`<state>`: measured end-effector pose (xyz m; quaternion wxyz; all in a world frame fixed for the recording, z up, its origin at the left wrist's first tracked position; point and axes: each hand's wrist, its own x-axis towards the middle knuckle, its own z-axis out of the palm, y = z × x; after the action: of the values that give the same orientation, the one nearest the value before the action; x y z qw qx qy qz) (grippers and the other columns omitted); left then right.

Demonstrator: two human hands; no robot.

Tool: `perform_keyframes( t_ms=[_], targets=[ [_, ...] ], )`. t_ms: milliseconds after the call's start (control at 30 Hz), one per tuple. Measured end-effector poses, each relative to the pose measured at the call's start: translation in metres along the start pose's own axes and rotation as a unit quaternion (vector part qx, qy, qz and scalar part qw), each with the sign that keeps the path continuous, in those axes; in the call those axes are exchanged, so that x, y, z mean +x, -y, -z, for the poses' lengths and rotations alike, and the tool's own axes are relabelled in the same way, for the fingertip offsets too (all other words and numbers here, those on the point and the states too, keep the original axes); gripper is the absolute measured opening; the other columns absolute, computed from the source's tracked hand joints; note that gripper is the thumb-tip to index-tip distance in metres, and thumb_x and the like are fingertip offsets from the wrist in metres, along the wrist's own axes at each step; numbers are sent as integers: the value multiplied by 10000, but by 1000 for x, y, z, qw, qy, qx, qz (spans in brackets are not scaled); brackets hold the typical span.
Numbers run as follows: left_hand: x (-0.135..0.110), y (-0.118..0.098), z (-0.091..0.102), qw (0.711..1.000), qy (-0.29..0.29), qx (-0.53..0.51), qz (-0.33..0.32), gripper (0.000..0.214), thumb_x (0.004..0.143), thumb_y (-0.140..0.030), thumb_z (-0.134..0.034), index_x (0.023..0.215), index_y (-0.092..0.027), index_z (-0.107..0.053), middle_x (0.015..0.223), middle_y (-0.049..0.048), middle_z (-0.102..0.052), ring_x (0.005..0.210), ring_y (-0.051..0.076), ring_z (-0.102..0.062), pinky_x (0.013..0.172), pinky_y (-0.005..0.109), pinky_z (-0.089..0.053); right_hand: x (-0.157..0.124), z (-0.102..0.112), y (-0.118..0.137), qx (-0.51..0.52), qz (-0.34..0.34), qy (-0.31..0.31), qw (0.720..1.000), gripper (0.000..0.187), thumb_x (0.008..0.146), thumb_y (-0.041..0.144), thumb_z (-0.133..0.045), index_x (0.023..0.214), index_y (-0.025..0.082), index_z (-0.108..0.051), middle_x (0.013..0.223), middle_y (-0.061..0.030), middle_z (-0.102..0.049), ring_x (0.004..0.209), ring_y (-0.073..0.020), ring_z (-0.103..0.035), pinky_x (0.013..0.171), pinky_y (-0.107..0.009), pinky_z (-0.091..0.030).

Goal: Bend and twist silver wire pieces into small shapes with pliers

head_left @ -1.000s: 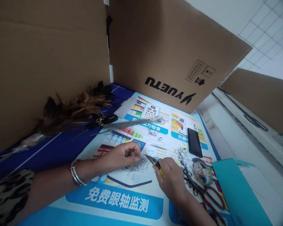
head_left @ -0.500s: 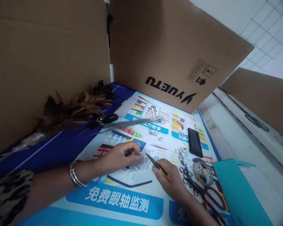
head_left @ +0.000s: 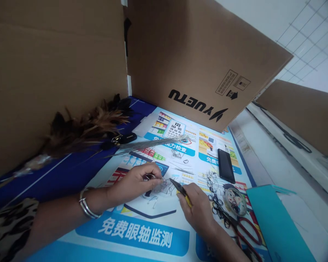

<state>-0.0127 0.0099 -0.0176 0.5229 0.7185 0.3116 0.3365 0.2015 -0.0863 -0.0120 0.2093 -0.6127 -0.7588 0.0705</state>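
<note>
Left hand (head_left: pixel 138 182) on bent wires (head_left: pixel 168 188), right hand (head_left: pixel 198 207) on pliers (head_left: pixel 177 185)

Head view: left thumb and fingers pinched nearly closed on thin bent wires; count too fine to tell. Wire ends stick out just past those fingertips, toward the pliers. Right fingers curled tight around the yellow handles; dark nose aimed at the wires. Can't tell if jaws are parted or touching. Beyond left fingers: bundle of straight wires (head_left: pixel 158 142); farther off to their left, brown feathers (head_left: pixel 93 122). Just right of right fingers: black loops (head_left: pixel 215 203), scissors (head_left: pixel 235 222) with red handles, clear roll (head_left: pixel 245 205). Farther right, turquoise box (head_left: pixel 278 222). Past right fingers, black phone-like slab (head_left: pixel 226 165). Printed poster (head_left: pixel 136 233) under both hands.
</note>
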Motion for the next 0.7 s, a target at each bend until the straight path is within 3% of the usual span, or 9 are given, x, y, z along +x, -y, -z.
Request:
perform_keyframes(
  t_ms=[133,333,700],
  targets=[
    [-1,-3,0,1000,10,-4,26,74,781,-221,-580,742,-158,-573,755,4,-547,674,129,-529,586,225,-435,-1,3,-1,-118,51,-42,991,137,892,283,-463,908,172,-541,807,-62,-555,772,-189,-498,645,-286,-363],
    [-2,-7,-3,999,11,0,46,121,762,-248,-595,702,-155,-547,687,-17,-514,591,106,-501,533,206,-426,-5,16,1,-295,131,-78,943,192,882,235,-498,1054,169,-548,783,-74,-570,730,-198,-487,618,-333,-318],
    [-7,-6,-10,995,14,-29,93,134,771,-251,-578,703,-156,-513,611,-36,-520,498,89,-506,475,197,-409,-2,5,9,-268,86,-39,959,166,895,305,-480,968,178,-559,754,-60,-540,713,-193,-462,608,-325,-305]
  ],
)
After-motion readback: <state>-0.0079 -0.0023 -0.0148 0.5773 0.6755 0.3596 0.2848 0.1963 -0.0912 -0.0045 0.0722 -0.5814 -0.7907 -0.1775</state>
